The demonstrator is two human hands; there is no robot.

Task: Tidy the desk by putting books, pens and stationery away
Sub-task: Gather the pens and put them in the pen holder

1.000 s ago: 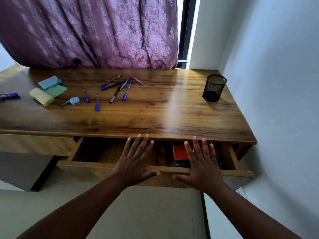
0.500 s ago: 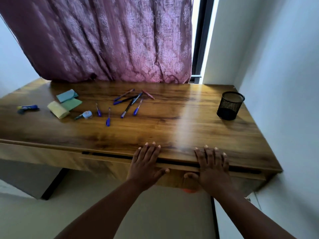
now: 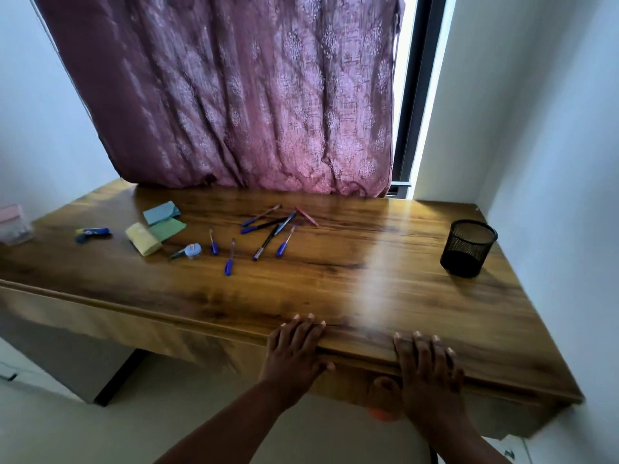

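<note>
Both our hands lie flat against the front of the desk (image 3: 335, 262), palms on the drawer front (image 3: 351, 380) under its top edge. The left hand (image 3: 294, 349) has its fingers straight and close together, tips on the desk's edge. The right hand (image 3: 428, 373) has its fingers straight and a little spread, with the thumb down on the drawer front. Neither hand holds anything. The drawer looks pushed in, with no gap that we can see.

What could go wrong? If the drawer is not all the way in and we push hard, a fingertip could get nipped between the drawer and the desk top. A hard bump might also make the pens (image 3: 268, 232) roll on the smooth wood.

Those pens lie loose on the desk, toward its back and left of its middle. They are not put away yet. The black mesh cup (image 3: 468, 247) stands near the desk's right edge, well apart from them, and looks like a good home for them. Left of the pens are sticky note pads (image 3: 155, 226), a small round tape thing (image 3: 192, 251) and a blue tube (image 3: 92, 233). A clear box (image 3: 15, 226) sits at the desk's far left. A purple curtain (image 3: 234, 95) hangs behind the desk. Nothing stands between our hands and the pens.
</note>
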